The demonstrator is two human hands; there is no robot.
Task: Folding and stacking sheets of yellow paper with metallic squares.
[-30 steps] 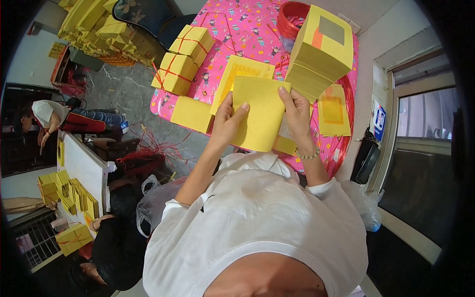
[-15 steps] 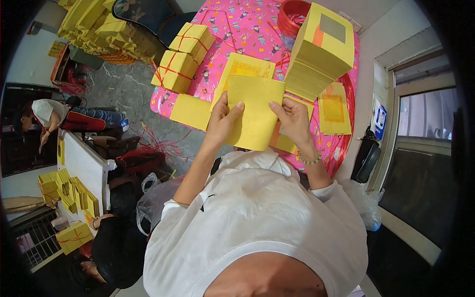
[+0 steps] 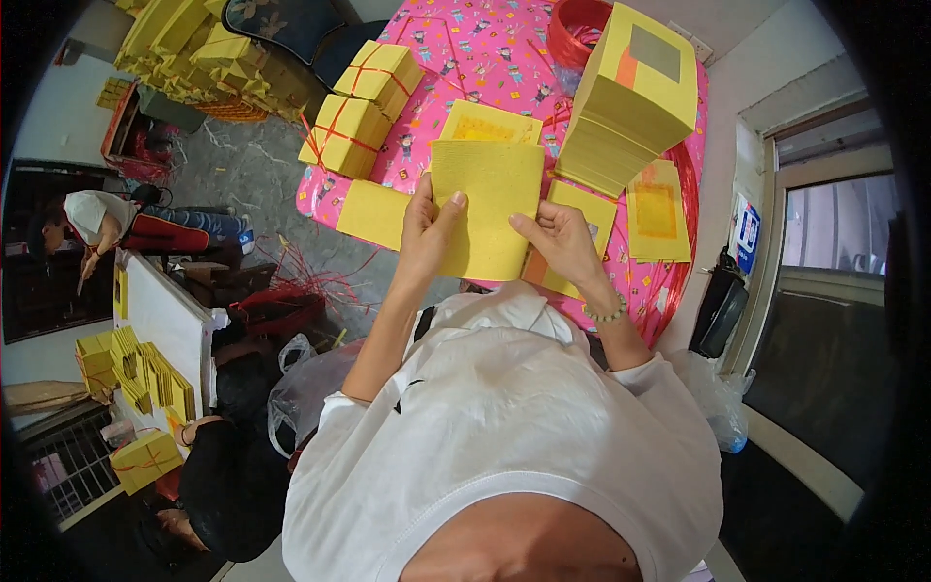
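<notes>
Between my hands is a plain yellow sheet of paper (image 3: pixel 488 209), raised above the near edge of the table; whether it is one sheet or several I cannot tell. My left hand (image 3: pixel 431 225) grips its left edge, thumb on top. At the lower right edge my right hand (image 3: pixel 562 241) pinches it the same way. Behind it, a yellow sheet with an orange printed square (image 3: pixel 490 126) is partly covered. Another plain yellow sheet (image 3: pixel 373 213) lies left of my left hand. Beneath my right hand rests a yellow sheet with a grey patch (image 3: pixel 592 209).
A tall stack of yellow paper (image 3: pixel 621 126) stands on the pink patterned tablecloth (image 3: pixel 475 48). Bundles tied with red string (image 3: pixel 349 131) sit at the left, printed sheets (image 3: pixel 658 213) at the right. A red plastic basin (image 3: pixel 572 39) is behind. Two other people work at a white table (image 3: pixel 170 325).
Both hands have shifted slightly left and away from me with the yellow paper. It now covers more of the printed sheet behind it.
</notes>
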